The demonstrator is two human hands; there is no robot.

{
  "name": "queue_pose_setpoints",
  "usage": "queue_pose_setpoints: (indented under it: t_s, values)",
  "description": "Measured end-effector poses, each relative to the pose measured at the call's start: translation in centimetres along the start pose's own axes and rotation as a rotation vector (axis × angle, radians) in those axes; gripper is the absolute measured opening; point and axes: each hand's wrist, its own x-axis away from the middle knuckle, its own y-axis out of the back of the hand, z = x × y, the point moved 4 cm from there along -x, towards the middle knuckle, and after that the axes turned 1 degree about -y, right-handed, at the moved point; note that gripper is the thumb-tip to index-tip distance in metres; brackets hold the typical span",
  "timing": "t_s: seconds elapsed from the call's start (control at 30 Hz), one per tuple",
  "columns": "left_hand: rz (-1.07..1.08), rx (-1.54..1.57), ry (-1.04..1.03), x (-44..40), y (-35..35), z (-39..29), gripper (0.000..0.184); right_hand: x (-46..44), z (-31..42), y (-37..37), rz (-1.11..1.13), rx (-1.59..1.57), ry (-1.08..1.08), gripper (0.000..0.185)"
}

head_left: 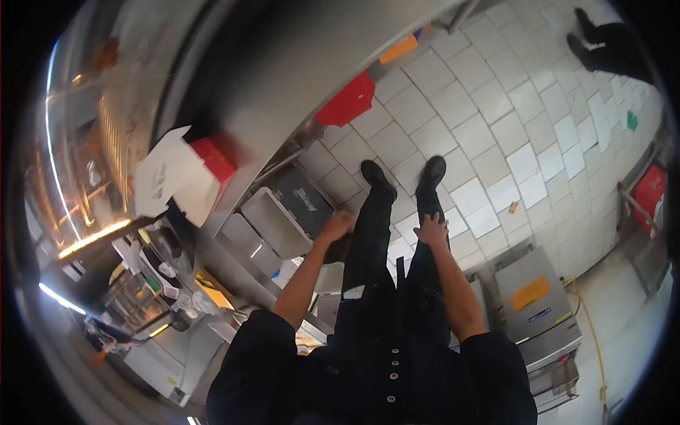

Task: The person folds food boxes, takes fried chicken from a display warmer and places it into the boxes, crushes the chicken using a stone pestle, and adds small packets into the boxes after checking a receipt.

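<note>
My left hand (pixel 340 225) hangs beside my left thigh, its fingers curled in and slightly blurred, with nothing visible in it. Closest to it is a dark grey box with white lettering (pixel 306 202), under the edge of the metal counter. My right hand (pixel 431 231) is over my right leg with its fingers spread, holding nothing. Beside the dark box are light grey bins (pixel 275 224). On the counter (pixel 283 78) stands an open white carton (pixel 170 173) with a red part next to it.
A steel cabinet (pixel 528 283) with an orange label stands at the right. Red panels (pixel 348 99) hang at the counter's far edge. Lit equipment (pixel 95 237) and packets fill the left. Another person's dark legs (pixel 616 49) show at the top right, on the tiled floor (pixel 489 134).
</note>
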Motion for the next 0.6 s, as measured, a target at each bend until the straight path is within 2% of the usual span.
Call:
queue_pose_setpoints:
  t_s: [0.03, 0.07, 0.1, 0.13, 0.17, 0.23, 0.3, 0.37, 0.43, 0.47, 0.5, 0.57, 0.6]
  values:
    - [-0.008, 0.194, 0.086, -2.5, 0.7, 2.2, 0.046, -0.8, -0.4, -1.7, 0.026, -0.012, -0.016, 0.056]
    - [0.011, 0.181, 0.105, -3.7, 1.5, 2.3, 0.046, -1.5, -0.4, -2.9, -0.044, 0.114, 0.073, 0.052]
    - [-0.065, 0.295, 0.108, -4.1, 3.0, 1.6, 0.043, -1.9, -0.1, -4.2, -0.115, 0.238, 0.164, 0.048]
    - [-0.146, 0.408, 0.103, -5.4, 4.3, 0.9, 0.04, -1.9, 0.3, -4.2, -0.228, 0.323, 0.207, 0.043]
    - [-0.133, 0.393, 0.115, -7.3, 4.8, 0.9, 0.04, -2.7, 0.4, -4.5, -0.212, 0.311, 0.197, 0.043]
    - [-0.297, -0.033, -0.181, -10.2, 6.4, -0.7, 0.031, -4.3, 1.3, -4.7, -0.168, 0.016, 0.337, 0.041]
    - [-0.436, -0.157, -0.383, -12.6, 8.9, -5.2, 0.022, -7.4, 2.8, -4.3, -0.267, -0.115, 0.362, 0.039]
    - [-0.672, -0.312, -0.637, -14.6, 11.7, -10.5, 0.022, -13.0, 4.8, -5.8, -0.098, -0.583, 0.485, 0.04]
    - [-0.825, -0.37, -0.748, -16.8, 13.8, -14.5, 0.028, -18.1, 10.4, -2.0, -0.04, -0.654, 0.596, 0.044]
    - [-0.853, -0.454, -0.757, -17.8, 14.9, -16.6, 0.032, -19.2, 13.7, 1.9, -0.09, -0.753, 0.614, 0.051]
    - [-0.886, -0.541, -0.767, -18.8, 15.9, -18.3, 0.036, -21.0, 16.8, 4.9, 0.011, -0.935, 0.507, 0.057]
    - [-0.894, -0.584, -0.781, -21.8, 18.0, -20.0, 0.041, -25.3, 23.4, 9.5, -0.018, -1.336, 0.58, 0.068]
    - [-0.915, -0.609, -0.784, -23.0, 18.8, -20.5, 0.046, -26.0, 25.8, 12.0, -0.051, -1.421, 0.594, 0.069]
